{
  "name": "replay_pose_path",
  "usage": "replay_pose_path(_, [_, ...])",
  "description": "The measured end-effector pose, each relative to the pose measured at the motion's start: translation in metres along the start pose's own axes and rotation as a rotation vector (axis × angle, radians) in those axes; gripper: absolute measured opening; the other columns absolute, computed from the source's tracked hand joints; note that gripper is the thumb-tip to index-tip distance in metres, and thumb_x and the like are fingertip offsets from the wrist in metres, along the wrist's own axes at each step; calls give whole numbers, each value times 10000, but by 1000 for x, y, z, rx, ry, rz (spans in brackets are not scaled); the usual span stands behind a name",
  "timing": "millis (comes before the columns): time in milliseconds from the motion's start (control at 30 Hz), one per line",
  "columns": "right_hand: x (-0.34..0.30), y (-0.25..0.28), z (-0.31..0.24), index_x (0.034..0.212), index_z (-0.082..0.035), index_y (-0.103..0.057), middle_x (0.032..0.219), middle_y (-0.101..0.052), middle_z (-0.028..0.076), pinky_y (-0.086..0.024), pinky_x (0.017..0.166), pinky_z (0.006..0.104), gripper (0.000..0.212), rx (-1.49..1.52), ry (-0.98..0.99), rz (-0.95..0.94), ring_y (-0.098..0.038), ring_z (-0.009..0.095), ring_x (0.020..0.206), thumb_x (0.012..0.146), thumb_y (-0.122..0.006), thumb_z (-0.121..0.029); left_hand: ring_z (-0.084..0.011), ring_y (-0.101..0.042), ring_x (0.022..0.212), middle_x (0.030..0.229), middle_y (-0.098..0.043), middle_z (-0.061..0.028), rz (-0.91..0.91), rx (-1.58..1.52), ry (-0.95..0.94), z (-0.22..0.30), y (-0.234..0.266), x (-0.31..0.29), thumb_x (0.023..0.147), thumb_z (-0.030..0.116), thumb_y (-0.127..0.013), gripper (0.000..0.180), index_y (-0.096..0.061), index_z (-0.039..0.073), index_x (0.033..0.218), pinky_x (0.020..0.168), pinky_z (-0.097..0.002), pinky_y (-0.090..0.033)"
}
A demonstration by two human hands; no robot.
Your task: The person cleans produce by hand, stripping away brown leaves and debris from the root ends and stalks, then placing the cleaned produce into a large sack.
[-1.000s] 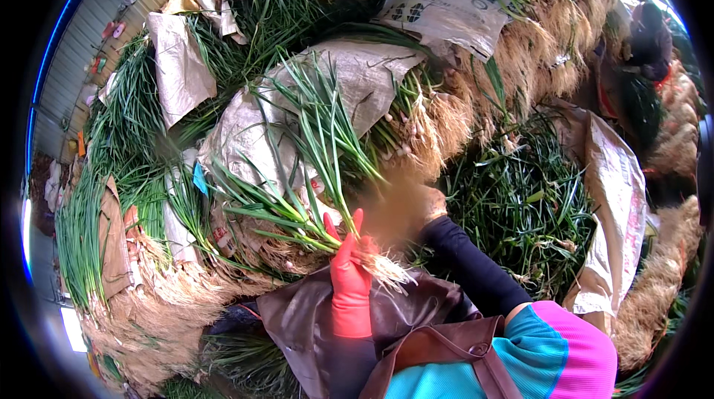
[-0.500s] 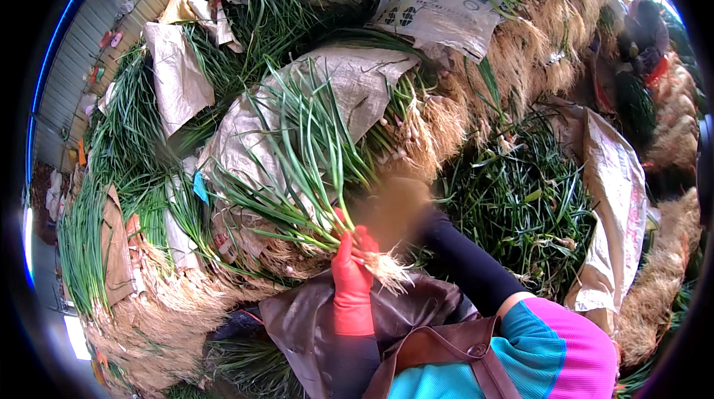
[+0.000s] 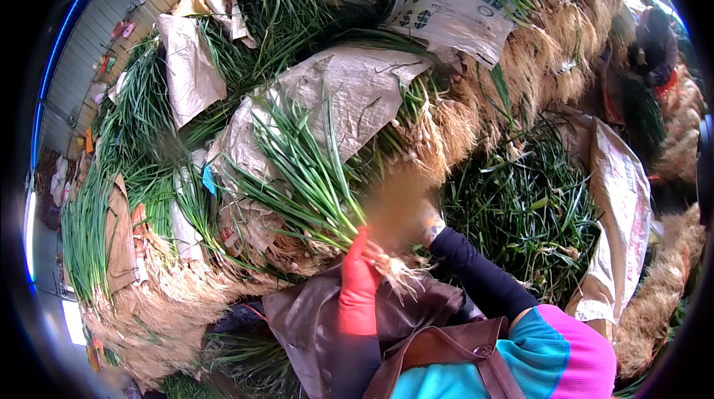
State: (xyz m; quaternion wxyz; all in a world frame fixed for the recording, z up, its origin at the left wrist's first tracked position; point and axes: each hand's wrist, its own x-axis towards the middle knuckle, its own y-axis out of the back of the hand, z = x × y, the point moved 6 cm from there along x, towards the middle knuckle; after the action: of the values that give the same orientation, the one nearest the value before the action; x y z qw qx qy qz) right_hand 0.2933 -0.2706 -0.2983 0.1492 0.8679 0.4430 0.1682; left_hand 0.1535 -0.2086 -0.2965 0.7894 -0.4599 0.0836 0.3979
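Observation:
My left hand point(image 3: 360, 265), in a red rubber glove, is closed round a bunch of green onions point(image 3: 331, 202) just above their roots. Their long green leaves fan up and to the left, and the pale stringy roots point(image 3: 399, 272) hang out on the right side of the glove. My right hand point(image 3: 428, 226) is beside the bunch, at the end of a black sleeve. A brown blur covers most of it, so its fingers and anything in them are hidden. Behind the held bunch, a whitish woven sack point(image 3: 364, 90) lies over more onions.
To the right, an open woven sack point(image 3: 617, 198) holds loose dark green leaves point(image 3: 520, 213). Stacked onions with matted roots point(image 3: 163, 317) fill the left. A printed sack point(image 3: 450, 16) covers the pile at the back. A brown apron point(image 3: 312, 325) spreads across my lap.
My left hand has shifted slightly up and right with the bunch, whose leaves look closer together. My right hand has moved a little lower, and its wrist side now shows past the blur.

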Motion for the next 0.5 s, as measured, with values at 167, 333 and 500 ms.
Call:
replay_pose_path(167, [27, -42, 60, 1141, -76, -565, 1096, -610, 164, -460, 846, 393, 460, -200, -45, -6, -589, 320, 1005, 826, -583, -411, -113, -499, 707, 1322, -479, -136, -489, -293, -105, 23, -39, -45, 949, 169, -394, 556, -182, 278, 1451, 691, -294, -428])
replay_pose_path(333, [47, -72, 28, 1035, -68, -637, 966, -653, 163, -481, 805, 413, 436, -396, -266, -248, -618, 321, 927, 762, -645, -407, -157, -562, 855, 1377, -419, -137, -596, -331, -105, 31, -18, -54, 930, 147, -420, 555, -216, 185, 1445, 807, -329, -443])
replay_pose_path(500, [35, -57, -26, 905, -19, -664, 757, -654, 71, -487, 678, 305, 372, 307, -307, -389, -599, 146, 687, 755, -710, -356, -278, -514, 1138, 1291, -500, -150, -50, 5, -204, 38, 13, -61, 880, 189, -530, 442, -435, 61, 1292, 975, -411, -403])
